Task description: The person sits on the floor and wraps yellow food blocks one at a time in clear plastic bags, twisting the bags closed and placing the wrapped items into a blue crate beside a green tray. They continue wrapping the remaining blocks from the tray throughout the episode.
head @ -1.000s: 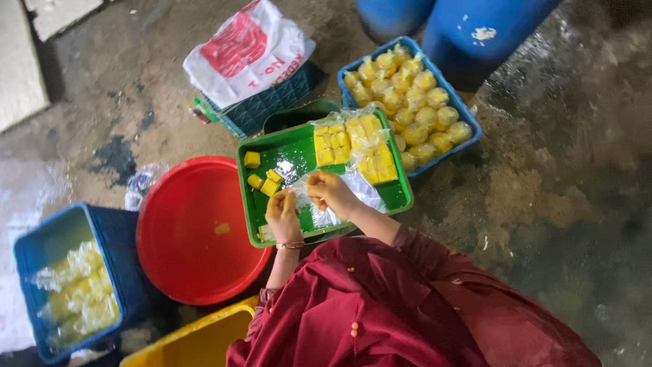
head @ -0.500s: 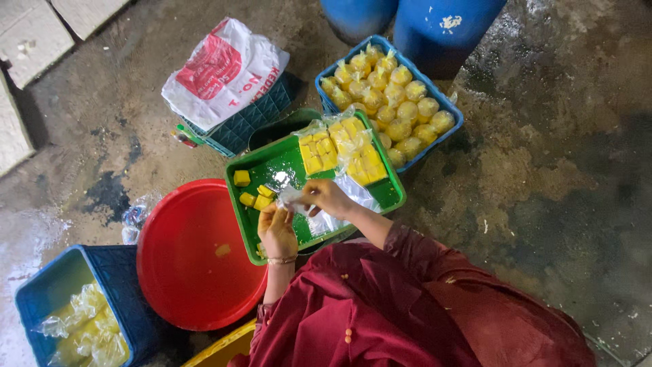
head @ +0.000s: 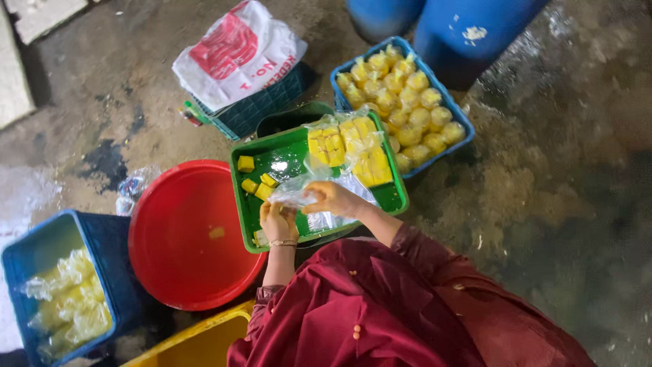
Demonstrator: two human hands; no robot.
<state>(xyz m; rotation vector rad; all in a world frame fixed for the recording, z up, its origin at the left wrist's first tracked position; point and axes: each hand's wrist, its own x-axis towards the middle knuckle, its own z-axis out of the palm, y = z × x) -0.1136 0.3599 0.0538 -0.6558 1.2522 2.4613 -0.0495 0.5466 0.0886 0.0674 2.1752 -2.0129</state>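
A person in a maroon garment crouches over a green rectangular plastic tray (head: 390, 197) on a wet concrete floor (head: 543, 204), both hands closed on a small clear plastic bag (head: 293, 197) held above the tray's near edge. The left hand (head: 278, 221) grips the bag from below; the right hand (head: 329, 198) pinches its mouth, and whether a cube is going in cannot be told. A few loose yellow cubes (head: 257, 182) lie at the tray's left end, while a block of wrapped yellow cubes (head: 346, 146) fills its far right corner. Judging by the layout, the packing is well along: a blue plastic crate of filled, tied bags (head: 401, 95) sits just beyond the tray's far right corner, and another blue crate (head: 64, 285) at far left holds more clear bags. A round red plastic basin (head: 187, 238) beside the tray holds only one scrap. The wrapped block and loose cubes remain unbagged.
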